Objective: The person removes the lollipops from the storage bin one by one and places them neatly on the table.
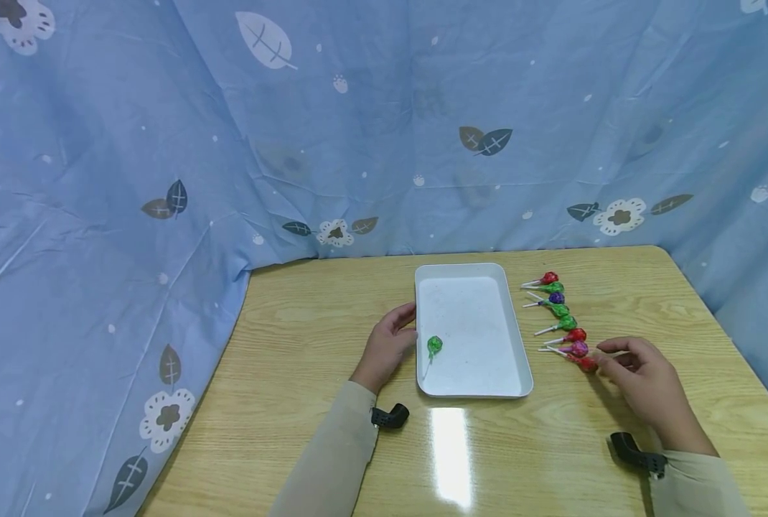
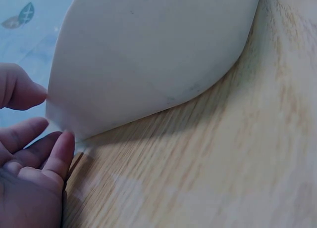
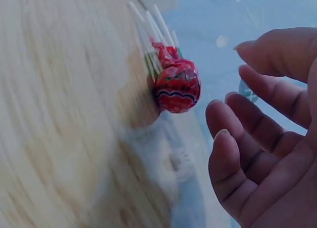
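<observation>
My left hand is at the left side of a white rectangular tray. In the left wrist view, the fingertips and thumb touch the tray's outer wall without curling round it. Inside the tray lies one green-wrapped lollipop. On the right, my right hand is beside the nearest red lollipop of a column. The right wrist view shows that red lollipop a little apart from the loosely bent fingers, with nothing held.
Several more lollipops form a column right of the tray, among them a pink one, a purple one and a green one. The wooden table meets a blue patterned cloth behind and at both sides.
</observation>
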Demonstrator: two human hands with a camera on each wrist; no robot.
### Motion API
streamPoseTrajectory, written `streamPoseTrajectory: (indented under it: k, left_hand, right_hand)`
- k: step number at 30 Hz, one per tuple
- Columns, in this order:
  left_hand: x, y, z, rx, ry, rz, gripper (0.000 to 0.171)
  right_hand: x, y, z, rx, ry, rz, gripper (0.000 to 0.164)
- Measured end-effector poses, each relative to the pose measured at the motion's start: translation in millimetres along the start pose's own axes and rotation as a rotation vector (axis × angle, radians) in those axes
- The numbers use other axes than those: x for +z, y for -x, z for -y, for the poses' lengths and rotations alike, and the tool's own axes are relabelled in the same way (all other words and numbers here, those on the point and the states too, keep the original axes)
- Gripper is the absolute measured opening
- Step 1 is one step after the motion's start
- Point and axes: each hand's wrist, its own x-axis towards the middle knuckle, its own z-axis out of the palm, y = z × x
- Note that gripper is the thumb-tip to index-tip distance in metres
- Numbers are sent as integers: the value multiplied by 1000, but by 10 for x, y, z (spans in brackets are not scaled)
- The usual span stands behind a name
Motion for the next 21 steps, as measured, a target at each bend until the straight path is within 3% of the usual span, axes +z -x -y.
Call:
streamPoseTrajectory:
  k: [10, 21]
  left_hand:
    - [-6, 2, 4, 2, 12, 2, 55]
    - [-11, 10, 4, -5, 11, 2, 56]
  right_hand:
    - [15, 15, 122, -12, -143, -66, 27]
    - [151, 17, 294, -58, -262, -72, 26]
